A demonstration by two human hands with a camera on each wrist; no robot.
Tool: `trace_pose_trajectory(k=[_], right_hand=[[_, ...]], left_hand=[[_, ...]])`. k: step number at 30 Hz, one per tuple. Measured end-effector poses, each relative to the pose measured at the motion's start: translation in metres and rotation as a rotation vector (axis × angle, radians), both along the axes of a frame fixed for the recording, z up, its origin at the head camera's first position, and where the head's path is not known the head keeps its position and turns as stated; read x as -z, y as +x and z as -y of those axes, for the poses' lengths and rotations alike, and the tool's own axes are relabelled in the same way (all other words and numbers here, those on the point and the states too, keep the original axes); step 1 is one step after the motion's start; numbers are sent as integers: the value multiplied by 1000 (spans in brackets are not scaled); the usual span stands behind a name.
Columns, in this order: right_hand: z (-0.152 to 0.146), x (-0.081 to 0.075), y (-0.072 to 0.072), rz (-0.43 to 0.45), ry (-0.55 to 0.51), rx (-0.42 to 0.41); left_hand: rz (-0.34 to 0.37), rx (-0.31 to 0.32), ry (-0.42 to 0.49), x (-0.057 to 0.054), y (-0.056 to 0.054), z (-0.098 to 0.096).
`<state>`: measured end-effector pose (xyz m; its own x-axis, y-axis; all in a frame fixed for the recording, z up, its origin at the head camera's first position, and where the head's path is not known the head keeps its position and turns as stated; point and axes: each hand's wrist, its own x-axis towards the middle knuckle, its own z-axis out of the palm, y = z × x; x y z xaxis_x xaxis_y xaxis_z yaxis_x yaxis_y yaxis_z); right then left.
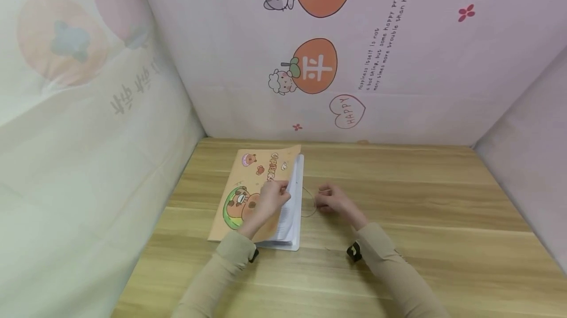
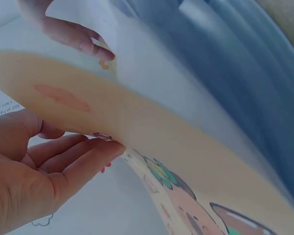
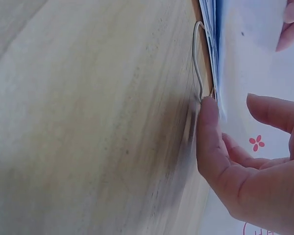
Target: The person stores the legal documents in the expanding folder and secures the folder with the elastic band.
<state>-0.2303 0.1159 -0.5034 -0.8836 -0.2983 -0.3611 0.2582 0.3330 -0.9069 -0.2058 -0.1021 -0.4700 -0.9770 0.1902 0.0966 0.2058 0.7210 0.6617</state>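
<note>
A peach folder (image 1: 248, 165) with capybara pictures lies on the table, its right-hand cover edge raised over white inner sheets (image 1: 292, 229). My left hand (image 1: 272, 197) is at that raised edge. In the left wrist view, the fingertips (image 2: 116, 148) touch the bent cover (image 2: 152, 117), and the thumb is partly hidden. A thin elastic cord (image 1: 314, 207) loops out from the folder's right side. Beside it is my right hand (image 1: 334, 201). The right wrist view shows one fingertip touching the cord (image 3: 197, 58), with the thumb standing apart.
The wood-grain table (image 1: 421, 200) extends to the right of both hands. White printed cloth walls (image 1: 398, 111) stand behind it and on both sides. A dark wrist device (image 1: 354, 251) shows beneath the right sleeve.
</note>
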Motion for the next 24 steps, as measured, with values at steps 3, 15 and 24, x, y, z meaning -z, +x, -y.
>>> trace_pose_trajectory(k=[3, 15, 24], right_hand=[[1, -1, 0, 10, 2, -2], [3, -6, 1, 20, 19, -28], [6, -4, -2, 9, 52, -74]], left_hand=[[47, -5, -8, 3, 1, -5], [16, 30, -272, 27, 6, -28], [-83, 86, -489, 36, 10, -37]])
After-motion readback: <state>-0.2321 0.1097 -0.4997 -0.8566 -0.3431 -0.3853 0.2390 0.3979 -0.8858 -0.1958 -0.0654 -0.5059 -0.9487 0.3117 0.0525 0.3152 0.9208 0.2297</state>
